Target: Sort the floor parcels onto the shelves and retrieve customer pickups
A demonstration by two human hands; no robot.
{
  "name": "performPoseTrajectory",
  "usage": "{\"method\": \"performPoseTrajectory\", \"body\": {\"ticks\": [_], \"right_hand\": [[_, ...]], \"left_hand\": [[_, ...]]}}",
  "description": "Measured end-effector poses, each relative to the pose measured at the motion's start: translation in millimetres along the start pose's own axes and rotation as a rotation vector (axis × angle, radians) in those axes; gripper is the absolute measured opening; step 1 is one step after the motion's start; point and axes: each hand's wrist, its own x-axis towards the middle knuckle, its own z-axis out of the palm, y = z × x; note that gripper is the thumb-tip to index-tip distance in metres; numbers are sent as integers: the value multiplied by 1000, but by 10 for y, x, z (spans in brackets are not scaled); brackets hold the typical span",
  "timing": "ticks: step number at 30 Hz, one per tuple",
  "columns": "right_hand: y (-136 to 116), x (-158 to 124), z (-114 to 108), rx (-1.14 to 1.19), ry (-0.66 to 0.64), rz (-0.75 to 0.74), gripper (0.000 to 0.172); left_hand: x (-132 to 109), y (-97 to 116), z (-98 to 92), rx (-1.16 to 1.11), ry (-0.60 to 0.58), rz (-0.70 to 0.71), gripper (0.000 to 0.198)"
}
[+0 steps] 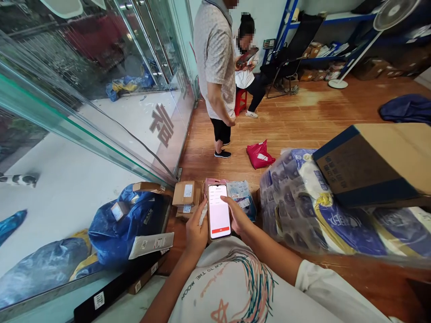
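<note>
The left hand (pixel 196 229) is holding the phone (pixel 220 217) along its left edge, the thumb lying against the side and the fingers mostly hiding behind it. The right hand (pixel 237 216) is closing round the opposite edge, its thumb resting over the upper part of the lit screen; how far its fingers are reaching underneath, I cannot tell. The phone is standing nearly upright in view, just in front of the person's printed shirt (pixel 232 282), and is showing a pale page with a red bar near the bottom.

By its look, the phone is being light and stiff, with a smooth glass face that is probably offering little grip and risking a crack on the hard floor (pixel 296 123). The long side edges are giving the best hold, leaving the glass free for a thumb.

Beyond the phone and to its left, small cartons (pixel 184 196) are sitting stacked; just past its right edge, a plastic-wrapped parcel (pixel 238 188) is lying. Farther right of it, bundled rolls (pixel 286 202) are bearing a large cardboard box (pixel 373 163). Well beyond the phone, a red parcel (pixel 260 154) is lying near a standing person (pixel 215 67).
</note>
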Motion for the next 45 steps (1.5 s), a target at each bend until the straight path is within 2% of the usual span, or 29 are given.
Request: {"method": "performPoseTrajectory", "body": {"ticks": [5,8,15,20,22,28,31,35,40,42,45], "right_hand": [[16,169,-94,-42,-11,70,36],[49,257,-138,-82,35,112,41],[166,363,-179,-118,123,104,47],[80,174,-39,36,-46,53,51],[47,114,35,49,-62,41,50],[97,152,109,0,70,-73,34],[103,162,108,-41,83,-125,29],[64,180,111,-111,55,-47,37],[103,287,38,-153,168,22,43],[118,294,10,-112,137,37,44],[86,247,16,34,18,29,48]], "left_hand": [[-31,-27,25,26,-47,1,43],[-61,-48,47,46,-80,28,43],[-119,-155,121,57,-170,133,50],[-72,-231,51,16,-82,64,48],[-42,-263,10,5,-58,30,47],[13,-275,-60,-5,-55,7,46],[23,-237,-74,7,-61,16,47],[7,-196,-48,50,-77,73,45],[-51,-206,50,112,-137,186,50],[-49,-221,65,117,-145,192,51],[9,-251,43,84,-103,143,50]]}}
